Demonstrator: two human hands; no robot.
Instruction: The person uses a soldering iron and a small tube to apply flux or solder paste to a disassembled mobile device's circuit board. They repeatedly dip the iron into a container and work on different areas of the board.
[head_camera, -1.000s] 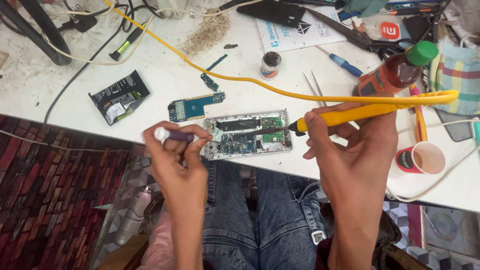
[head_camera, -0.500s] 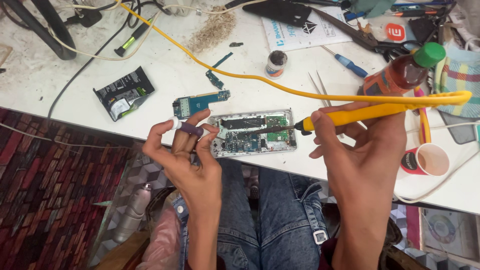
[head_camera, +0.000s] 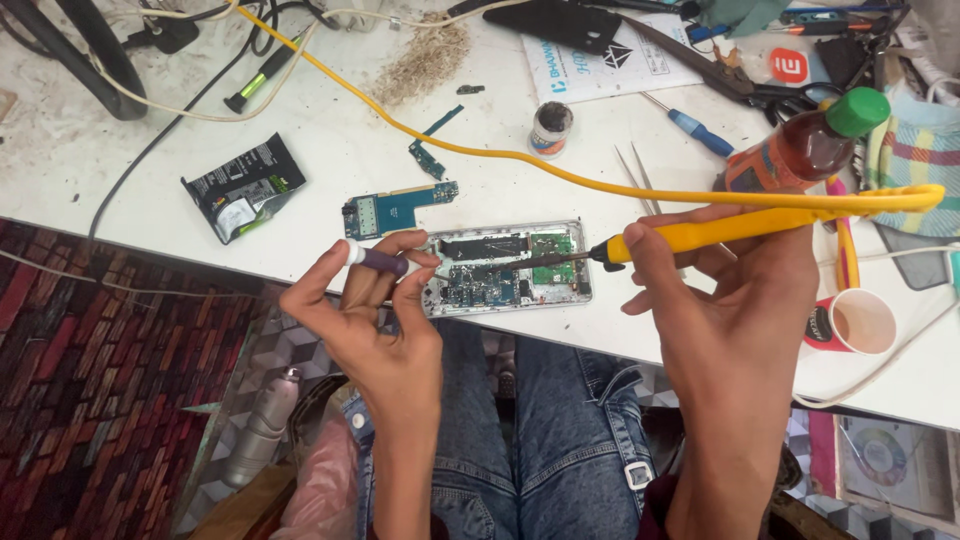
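- While the right hand (head_camera: 735, 300) grips a yellow soldering iron (head_camera: 720, 232), its tip rests on the opened phone (head_camera: 505, 268) at the centre of the frame.
- The left hand (head_camera: 375, 320) pinches a small purple tool (head_camera: 378, 261) in narrowed fingers (head_camera: 410, 290), just left of the phone.
- A blue circuit board (head_camera: 395, 208) lies above; a paper cup (head_camera: 860, 322) stands at right on the white table (head_camera: 330, 140).

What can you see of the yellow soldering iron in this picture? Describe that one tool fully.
The soldering iron has a long yellow handle that looks like plastic, a black collar and a thin dark metal tip. The right hand grips it nearly level, tip pointing left onto the opened phone at the table edge. Its yellow cord loops back from the rear and runs across the table.
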